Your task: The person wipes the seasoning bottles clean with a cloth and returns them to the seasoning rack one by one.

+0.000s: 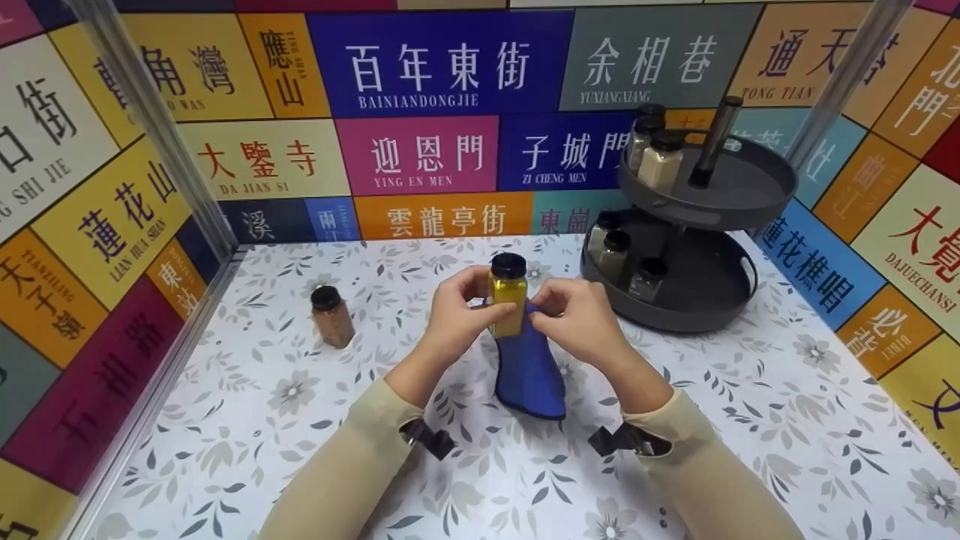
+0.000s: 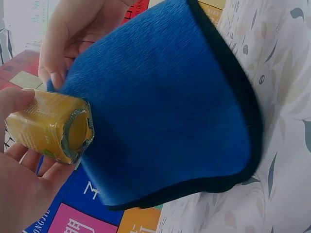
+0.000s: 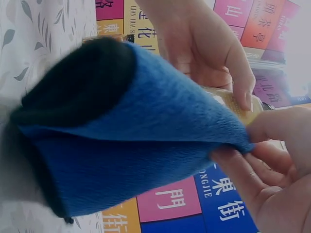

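Observation:
My left hand [image 1: 465, 307] grips a glass spice jar [image 1: 508, 289] with a black lid and yellow contents, held upright above the table. Just beside it, my right hand [image 1: 576, 315] pinches the upper end of a blue cloth [image 1: 529, 371] with dark edging. The cloth hangs down from those fingertips, its lower end spreading out. In the left wrist view the jar's base [image 2: 77, 128] faces the camera, close against the cloth [image 2: 165, 102]. In the right wrist view the cloth [image 3: 146, 131] hides much of the jar.
A jar with brownish contents [image 1: 332, 319] and a black lid stands on the patterned table at left. At back right is a two-tier dark tray stand [image 1: 720, 300] with several black-lidded jars on both tiers. Walls with coloured sign panels [image 1: 435, 60] enclose the table.

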Demonstrator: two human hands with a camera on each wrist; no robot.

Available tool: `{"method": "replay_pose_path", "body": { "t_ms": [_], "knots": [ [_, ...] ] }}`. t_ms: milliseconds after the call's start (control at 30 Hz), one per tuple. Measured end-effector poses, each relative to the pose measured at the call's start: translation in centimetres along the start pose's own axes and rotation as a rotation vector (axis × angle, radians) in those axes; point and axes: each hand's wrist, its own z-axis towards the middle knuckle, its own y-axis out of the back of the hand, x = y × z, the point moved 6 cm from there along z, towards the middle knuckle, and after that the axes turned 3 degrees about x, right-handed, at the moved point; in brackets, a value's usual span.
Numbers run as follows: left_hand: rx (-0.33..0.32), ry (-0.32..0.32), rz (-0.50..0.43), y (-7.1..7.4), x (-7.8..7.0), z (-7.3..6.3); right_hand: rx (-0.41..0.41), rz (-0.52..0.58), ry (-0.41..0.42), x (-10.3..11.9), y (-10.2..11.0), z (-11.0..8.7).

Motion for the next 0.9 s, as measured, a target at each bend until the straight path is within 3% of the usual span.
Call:
{"method": "replay_pose_path", "body": {
  "t_ms": [167, 467, 567, 700, 900],
  "knots": [
    [0.016, -0.025, -0.002, -0.3, 0.3, 0.1, -0.007, -0.020, -0.008, 0.1, 0.3, -0.1],
    [0.071, 0.009, 0.003, -0.7, 0.6, 0.0, -0.288, 0.195, 0.104, 0.9, 1.5, -0.7],
    [0.089, 0.018, -0.006, -0.9, 0.7, -0.1, -0.348, 0.256, 0.134, 1.2, 1.8, -0.9],
    [0.077, 0.016, -0.016, -1.0, 0.7, -0.2, -0.340, 0.263, 0.129, 1.2, 1.8, -0.9],
    [0.029, -0.015, -0.007, -0.6, 0.4, 0.0, -0.215, 0.170, 0.031, 0.3, 1.0, -0.3]
  ]
}}
